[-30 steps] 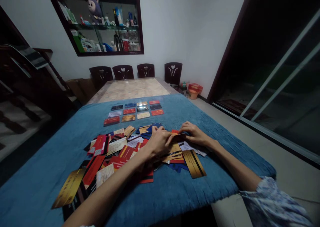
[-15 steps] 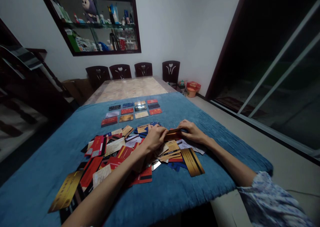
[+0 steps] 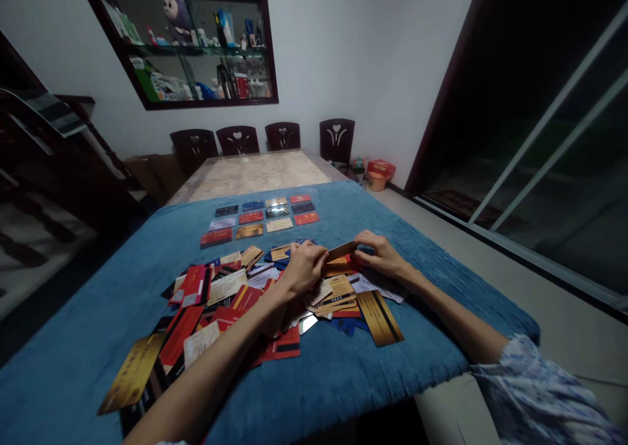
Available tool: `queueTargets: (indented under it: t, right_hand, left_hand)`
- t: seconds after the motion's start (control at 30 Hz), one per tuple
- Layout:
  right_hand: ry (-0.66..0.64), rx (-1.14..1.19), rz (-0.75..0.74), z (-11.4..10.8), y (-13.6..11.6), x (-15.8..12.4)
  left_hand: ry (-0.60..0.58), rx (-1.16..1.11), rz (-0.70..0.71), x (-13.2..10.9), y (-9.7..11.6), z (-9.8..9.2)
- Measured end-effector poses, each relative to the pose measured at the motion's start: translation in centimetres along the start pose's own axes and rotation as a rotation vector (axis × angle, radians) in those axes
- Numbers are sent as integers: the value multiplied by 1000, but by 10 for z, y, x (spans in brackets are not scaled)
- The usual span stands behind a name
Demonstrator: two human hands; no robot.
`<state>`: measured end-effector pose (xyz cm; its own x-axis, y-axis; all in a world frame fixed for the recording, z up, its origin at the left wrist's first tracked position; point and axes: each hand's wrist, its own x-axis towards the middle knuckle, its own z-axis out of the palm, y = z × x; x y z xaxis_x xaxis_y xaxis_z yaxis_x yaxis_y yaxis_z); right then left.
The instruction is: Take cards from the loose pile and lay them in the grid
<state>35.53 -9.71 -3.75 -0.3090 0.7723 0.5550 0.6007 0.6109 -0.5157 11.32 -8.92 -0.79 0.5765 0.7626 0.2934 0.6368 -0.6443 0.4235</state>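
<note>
A gold-brown card [image 3: 342, 250] is held just above a loose pile of cards [image 3: 226, 294] on a blue cloth [image 3: 343, 379]. My left hand [image 3: 303, 269] pinches the card's left end with curled fingers. My right hand [image 3: 380, 254] grips its right end, fingers closed. Both hands hover over the pile's far right part. Farther back, several cards lie in neat rows [image 3: 262, 217] on the cloth.
The blue cloth covers the near part of a long table [image 3: 255, 173] with dark chairs [image 3: 238, 141] at its far end. A wall cabinet [image 3: 196, 46] holds bottles and a toy. A glass sliding door [image 3: 549, 150] is on the right, with red tubs [image 3: 379, 173] on the floor.
Both hands have lifted the gold-brown card up off the pile; it now tilts upward between them. The camera shifted slightly.
</note>
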Motion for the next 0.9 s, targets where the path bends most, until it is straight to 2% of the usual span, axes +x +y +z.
queueTargets:
  t: [0.3, 0.4, 0.67, 0.77, 0.9]
  right_hand:
    - [74, 68, 55, -3, -6, 16]
    - [68, 14, -20, -1, -8, 24]
    - [32, -334, -212, -1, -12, 37]
    - [-18, -378, -263, 1, -16, 38]
    - [-55, -386, -301, 9, -17, 38]
  left_hand:
    - [-22, 3, -23, -1, 1, -1]
    - [10, -5, -24, -1, -2, 1]
    - [159, -40, -52, 0, -4, 2]
    - [212, -64, -62, -1, -2, 3]
    - [214, -75, -69, -1, 1, 4]
